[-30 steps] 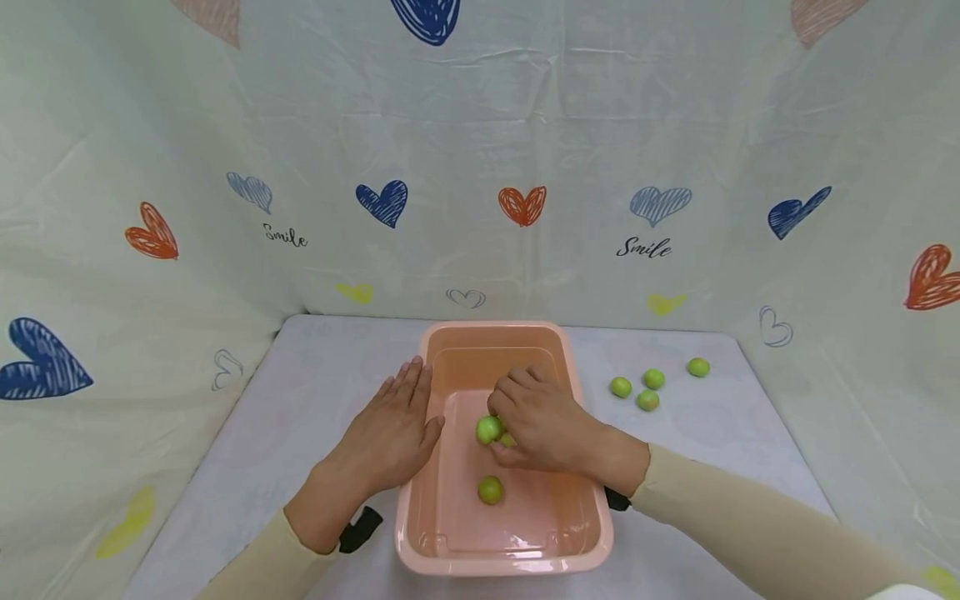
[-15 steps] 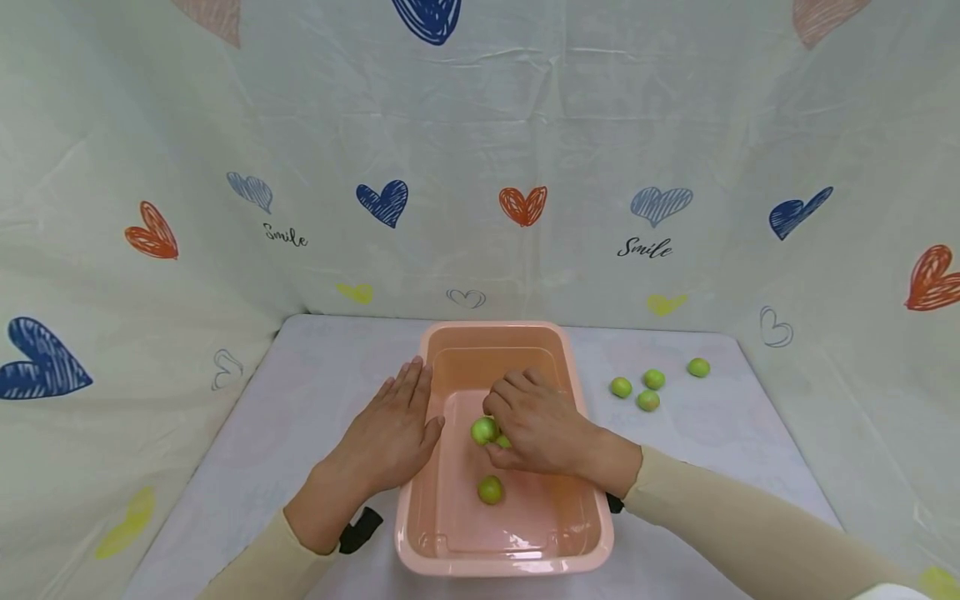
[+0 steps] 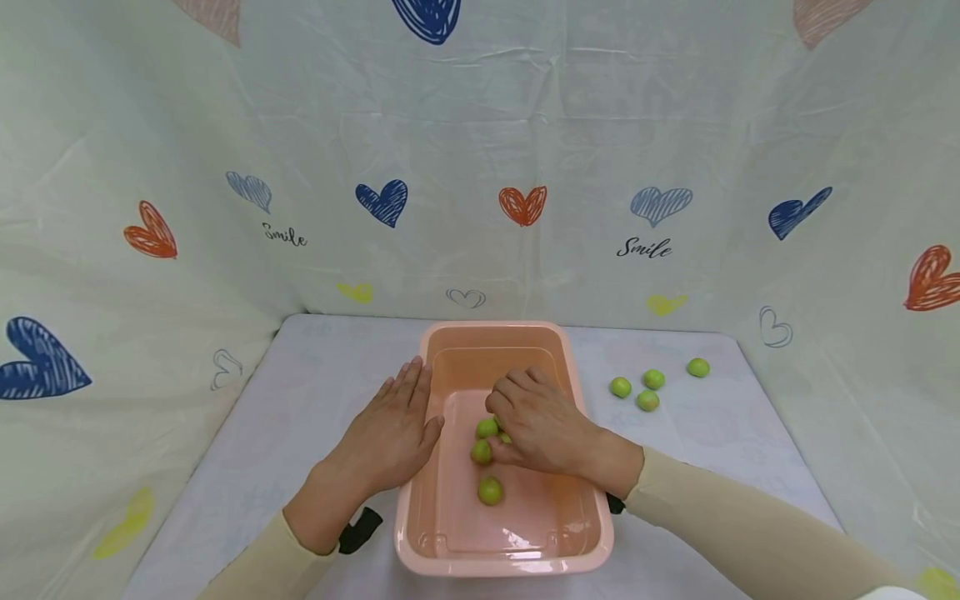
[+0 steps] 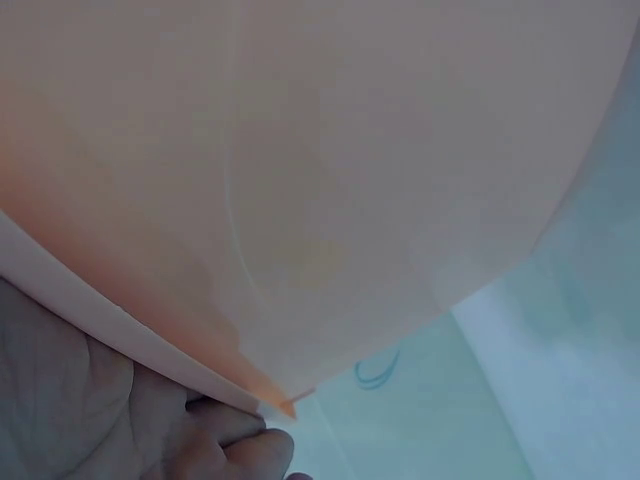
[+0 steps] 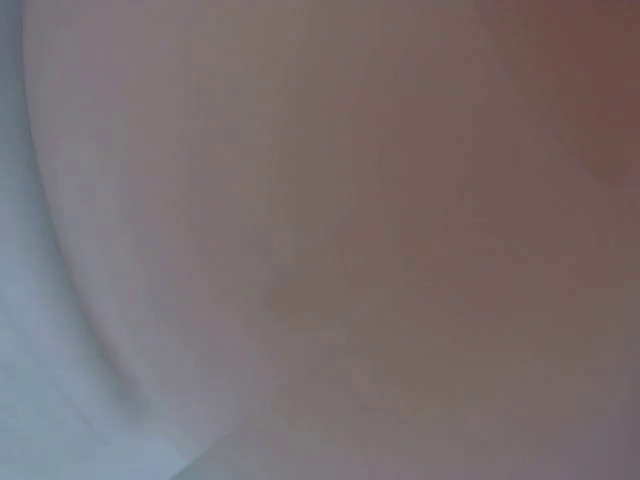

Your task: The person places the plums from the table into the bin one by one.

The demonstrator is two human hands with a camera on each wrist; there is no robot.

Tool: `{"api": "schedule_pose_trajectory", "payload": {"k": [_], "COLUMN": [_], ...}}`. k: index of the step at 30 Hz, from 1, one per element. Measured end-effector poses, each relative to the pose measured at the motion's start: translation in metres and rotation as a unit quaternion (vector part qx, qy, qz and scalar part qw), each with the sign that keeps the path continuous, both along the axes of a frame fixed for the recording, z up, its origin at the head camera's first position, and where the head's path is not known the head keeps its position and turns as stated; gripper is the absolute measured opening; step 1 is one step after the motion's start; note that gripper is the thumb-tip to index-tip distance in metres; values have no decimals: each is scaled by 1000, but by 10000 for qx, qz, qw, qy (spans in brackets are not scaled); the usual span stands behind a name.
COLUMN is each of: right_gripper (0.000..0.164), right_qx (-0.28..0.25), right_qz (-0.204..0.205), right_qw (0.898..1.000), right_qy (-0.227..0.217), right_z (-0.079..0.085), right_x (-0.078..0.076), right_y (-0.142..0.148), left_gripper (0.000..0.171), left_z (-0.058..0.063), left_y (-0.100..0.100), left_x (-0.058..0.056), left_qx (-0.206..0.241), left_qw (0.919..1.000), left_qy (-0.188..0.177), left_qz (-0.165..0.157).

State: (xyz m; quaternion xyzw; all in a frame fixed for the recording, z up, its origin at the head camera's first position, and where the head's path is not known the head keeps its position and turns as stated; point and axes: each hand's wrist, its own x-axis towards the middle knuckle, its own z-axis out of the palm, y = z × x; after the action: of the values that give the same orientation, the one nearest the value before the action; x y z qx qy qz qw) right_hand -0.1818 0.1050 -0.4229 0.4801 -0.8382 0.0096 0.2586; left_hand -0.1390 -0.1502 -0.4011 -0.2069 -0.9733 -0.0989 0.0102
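A pink plastic basin (image 3: 504,567) stands lengthwise on the table. My left hand (image 3: 388,435) lies along its left rim, fingers straight and thumb on the edge; the left wrist view shows this palm (image 4: 60,390) against the outside wall. Inside the basin, my right hand (image 3: 547,429) bends its fingers over small round green fruits. One green fruit (image 3: 506,437) shows between thumb and fingers, partly hidden. Another fruit (image 3: 487,427) is at the fingertips, and a third fruit (image 3: 482,452) lies by the thumb tip. Nearer me, a single fruit (image 3: 491,491) rests on the basin floor.
Right of the basin, several loose green fruits (image 3: 648,400) lie on the white-covered table (image 3: 697,442). A pale curtain (image 3: 480,125) printed with hearts surrounds the table at the back and sides. The right wrist view is mostly a blurred basin wall (image 5: 250,220).
A fruit that was at the right fingertips has come down beside the thumb, and more fruit shows at the fingers. The right hand shifted slightly left; the left hand has stayed put.
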Motion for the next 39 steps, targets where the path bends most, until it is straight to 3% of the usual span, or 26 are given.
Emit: {"api": "schedule_pose_trajectory", "payload": {"k": [7,14,24,31,39], "right_gripper": [20,22,25,30,34], "right_qx": [-171,-681,-1273,-1585,-1093], "right_qz": [-122,-426,-1044,-1707,-2512], "right_qw": [9995,9953,9824,9686,9608], "right_qy": [225,539,881,871,426], "right_z": [6,16,18,0,-42], "right_x": [-4,-15,-32,-47,-51], "right_y": [6,26,79,131,184], "left_gripper": [72,72,72,73,72], "left_z": [0,0,-2,-3,-2], "left_y": [0,-1,-1,0,-1], "left_x": [0,0,0,-1,0], "left_qx": [11,49,89,83,113], "left_qw": [10000,10000,10000,10000,9999], "left_qy": [2,14,10,-5,9], "left_qz": [-12,-19,-18,-12,-5]}}
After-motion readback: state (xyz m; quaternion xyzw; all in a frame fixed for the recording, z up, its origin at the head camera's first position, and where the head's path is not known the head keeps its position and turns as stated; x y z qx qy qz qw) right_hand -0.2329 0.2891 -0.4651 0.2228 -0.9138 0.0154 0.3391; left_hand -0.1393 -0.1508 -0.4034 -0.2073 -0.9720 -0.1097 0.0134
